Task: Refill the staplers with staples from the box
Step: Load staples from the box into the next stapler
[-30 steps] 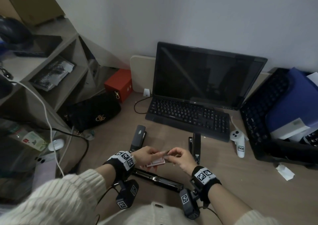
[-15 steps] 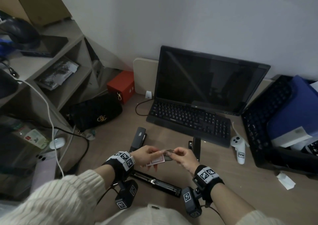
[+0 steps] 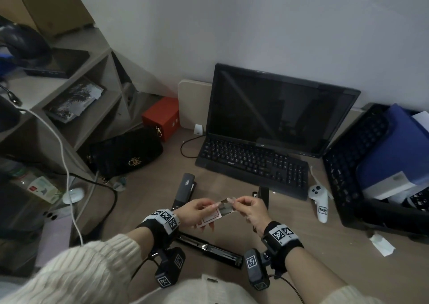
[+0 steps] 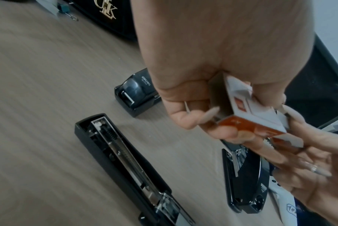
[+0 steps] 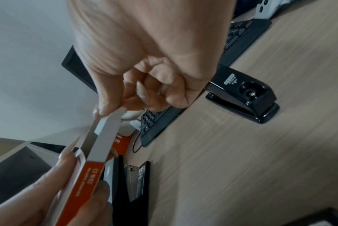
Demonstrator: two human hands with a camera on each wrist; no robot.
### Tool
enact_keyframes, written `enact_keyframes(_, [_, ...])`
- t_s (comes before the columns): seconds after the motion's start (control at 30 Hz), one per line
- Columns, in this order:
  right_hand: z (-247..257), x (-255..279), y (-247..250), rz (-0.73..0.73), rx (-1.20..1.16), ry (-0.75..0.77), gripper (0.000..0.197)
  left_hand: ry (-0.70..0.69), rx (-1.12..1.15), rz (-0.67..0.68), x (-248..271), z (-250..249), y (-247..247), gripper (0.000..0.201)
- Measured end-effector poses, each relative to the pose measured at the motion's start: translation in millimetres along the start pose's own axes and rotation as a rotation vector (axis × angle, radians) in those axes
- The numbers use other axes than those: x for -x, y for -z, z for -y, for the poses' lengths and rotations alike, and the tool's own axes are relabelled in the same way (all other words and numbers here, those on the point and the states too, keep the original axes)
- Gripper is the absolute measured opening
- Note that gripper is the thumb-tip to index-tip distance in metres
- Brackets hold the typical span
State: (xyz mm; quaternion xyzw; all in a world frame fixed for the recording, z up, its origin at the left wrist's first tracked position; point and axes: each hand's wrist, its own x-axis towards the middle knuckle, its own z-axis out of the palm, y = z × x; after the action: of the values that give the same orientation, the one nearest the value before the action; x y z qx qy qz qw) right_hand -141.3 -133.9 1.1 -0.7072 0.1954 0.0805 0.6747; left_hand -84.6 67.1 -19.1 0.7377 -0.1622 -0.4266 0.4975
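The person's left hand [image 3: 195,213] grips the orange-and-white staple box [image 4: 247,116], fingers curled round its outer sleeve and thumb pressed on top, so the sleeve stays fixed while the other hand works. The right hand [image 3: 251,208] pinches the grey inner tray [image 5: 104,137] between thumb and forefinger at its far end, the remaining fingers curled into the palm, apparently to slide the tray out and reach the staples. Below the fingers lies an opened stapler [image 4: 125,166], its magazine bared upward, probably laid flat to take a strip. Two more staplers sit beyond the fingertips: one [image 3: 184,191] past the left hand, another [image 5: 243,93] just behind the right.
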Motion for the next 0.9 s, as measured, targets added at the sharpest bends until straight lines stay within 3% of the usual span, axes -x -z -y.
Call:
enact_keyframes(0.37, [-5,-7,3,-0.143,-0.253,-0.063,0.013,-0.023,0.243,0.052,2,-3,7,0.019])
enact_keyframes(0.53, [-11,-1,3,-0.184,-0.286,-0.077,0.012,0.031,0.211,0.028,-5,9,12,0.037])
enact_keyframes(0.9, [-42,18,10,-0.073,-0.002,-0.148,0.015,0.095,0.169,-0.067,-8,15,4,0.043])
